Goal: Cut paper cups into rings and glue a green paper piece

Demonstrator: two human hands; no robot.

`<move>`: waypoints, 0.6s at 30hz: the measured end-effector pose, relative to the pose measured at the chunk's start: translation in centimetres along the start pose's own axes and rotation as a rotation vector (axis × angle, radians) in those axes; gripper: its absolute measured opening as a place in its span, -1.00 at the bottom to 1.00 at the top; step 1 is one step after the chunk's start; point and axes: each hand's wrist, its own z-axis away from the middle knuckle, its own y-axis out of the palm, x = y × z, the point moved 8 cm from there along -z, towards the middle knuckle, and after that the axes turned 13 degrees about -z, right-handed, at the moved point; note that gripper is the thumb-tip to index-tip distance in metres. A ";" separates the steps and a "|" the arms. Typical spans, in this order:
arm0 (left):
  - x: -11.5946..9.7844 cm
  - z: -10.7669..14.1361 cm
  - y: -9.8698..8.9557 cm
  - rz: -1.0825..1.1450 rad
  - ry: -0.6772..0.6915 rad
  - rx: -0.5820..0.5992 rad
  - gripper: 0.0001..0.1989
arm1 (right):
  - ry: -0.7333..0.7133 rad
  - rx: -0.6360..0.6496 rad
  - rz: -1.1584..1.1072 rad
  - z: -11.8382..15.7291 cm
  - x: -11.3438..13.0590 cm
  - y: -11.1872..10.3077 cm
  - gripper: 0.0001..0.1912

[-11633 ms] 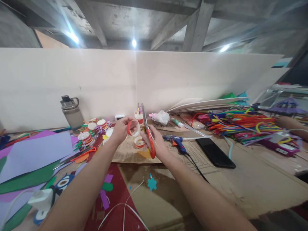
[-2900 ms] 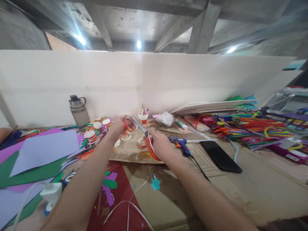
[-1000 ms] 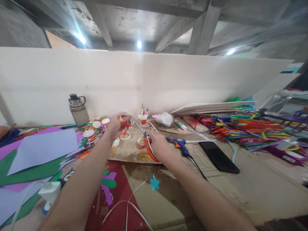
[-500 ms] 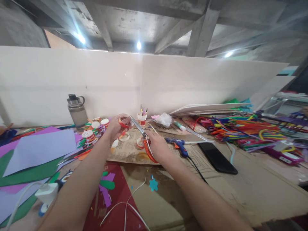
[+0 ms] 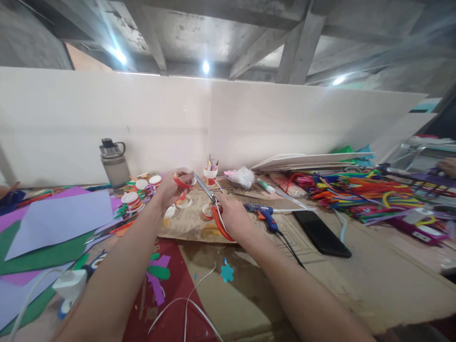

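My left hand (image 5: 171, 190) is closed on a red and white paper cup ring (image 5: 182, 179). My right hand (image 5: 231, 213) grips the orange handles of the scissors (image 5: 218, 216), whose blades point up and left, with the tips beside the ring. A white cord runs along the scissors by my right fingers. Beneath my hands, on the brown paper (image 5: 192, 228), lie a white ring (image 5: 184, 203) and a small red and white cup piece (image 5: 207, 211).
A blue glue gun (image 5: 265, 216) and a black phone (image 5: 320, 233) lie to the right, before a pile of pipe cleaners (image 5: 345, 190). Coloured sheets (image 5: 60, 221) and a bottle (image 5: 114, 166) are at the left. A cup of tools (image 5: 210, 176) stands behind.
The ring in my left hand has turned slightly and my left fingers have shifted. My right hand and the scissors have barely moved. A person's hand has come into view at the far right.
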 end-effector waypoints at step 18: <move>-0.3 0.1 0.2 -0.017 0.041 0.002 -0.70 | 0.046 0.023 0.057 0.0 -0.3 0.2 -0.61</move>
